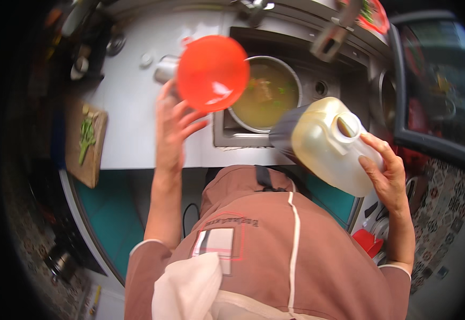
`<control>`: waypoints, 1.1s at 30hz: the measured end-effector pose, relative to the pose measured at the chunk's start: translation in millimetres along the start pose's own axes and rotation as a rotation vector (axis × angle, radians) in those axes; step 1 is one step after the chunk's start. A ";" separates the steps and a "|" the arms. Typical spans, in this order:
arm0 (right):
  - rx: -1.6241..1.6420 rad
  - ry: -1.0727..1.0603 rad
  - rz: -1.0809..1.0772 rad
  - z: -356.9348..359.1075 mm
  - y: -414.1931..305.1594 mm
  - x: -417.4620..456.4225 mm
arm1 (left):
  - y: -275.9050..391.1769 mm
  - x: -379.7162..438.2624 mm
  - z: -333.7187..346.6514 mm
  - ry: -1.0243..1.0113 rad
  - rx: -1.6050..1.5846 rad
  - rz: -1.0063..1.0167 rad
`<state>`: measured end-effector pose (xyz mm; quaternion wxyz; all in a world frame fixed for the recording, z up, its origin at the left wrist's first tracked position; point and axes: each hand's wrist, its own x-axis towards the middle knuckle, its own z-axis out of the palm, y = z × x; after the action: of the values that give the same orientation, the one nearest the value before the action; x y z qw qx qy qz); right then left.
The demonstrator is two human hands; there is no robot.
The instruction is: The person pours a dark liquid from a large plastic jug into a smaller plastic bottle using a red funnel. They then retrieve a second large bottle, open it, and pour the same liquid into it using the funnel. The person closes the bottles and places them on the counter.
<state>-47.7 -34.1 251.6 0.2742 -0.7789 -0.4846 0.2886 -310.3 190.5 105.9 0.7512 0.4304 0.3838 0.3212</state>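
My left hand [172, 120] is at the near edge of a round red plastic bowl or funnel [212, 72], above the white counter. Some of its fingers pass beneath the rim and seem to support it; two others stick out free. My right hand [388, 172] grips a large translucent plastic jug [328, 144] by its side. The jug is tilted, with its uncapped mouth facing up toward me and dark liquid visible at the far left end. Between the two, a metal pot [268, 96] of yellowish broth with green bits sits in the sink, partly hidden by the red piece.
The steel sink [320, 76] has a drain right of the pot. A metal can or cup [166, 69] stands behind my left hand. At left lies a wooden cutting board [84, 144] with green vegetable pieces [86, 138]. A dark-framed glass panel [440, 84] juts in at right.
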 end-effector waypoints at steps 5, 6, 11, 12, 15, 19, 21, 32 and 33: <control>0.315 0.166 0.174 -30.4 36.0 -62.2 | -50.4 -37.2 -36.6 0.313 -0.115 -0.093; 0.302 0.167 0.212 -41.0 47.7 -72.7 | -67.5 -43.6 -32.6 0.311 -0.066 -0.127; 0.567 0.309 0.253 -91.0 118.9 -151.9 | -116.4 -63.5 73.8 0.126 0.184 -0.269; 0.644 0.344 0.305 -102.1 132.8 -168.1 | -124.7 -65.7 100.5 0.075 0.212 -0.291; 0.685 0.463 0.350 -123.6 163.0 -211.1 | -143.2 -80.1 151.4 -0.044 0.314 -0.305; 0.675 0.687 0.387 -148.4 205.9 -256.0 | -164.8 -96.2 185.3 -0.097 0.389 -0.334; 0.693 0.794 0.377 -159.3 237.2 -275.3 | -170.2 -104.5 203.5 -0.106 0.436 -0.349; 0.559 1.030 0.425 -208.0 376.7 -292.9 | -192.4 -113.0 250.1 -0.022 0.541 -0.350; 0.555 1.032 0.422 -210.9 383.5 -288.5 | -193.8 -114.6 246.6 -0.015 0.538 -0.349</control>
<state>227.1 -474.3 177.7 0.6025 -0.7965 -0.0323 0.0382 -127.6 -83.3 49.8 0.6572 0.5437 0.5172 0.0714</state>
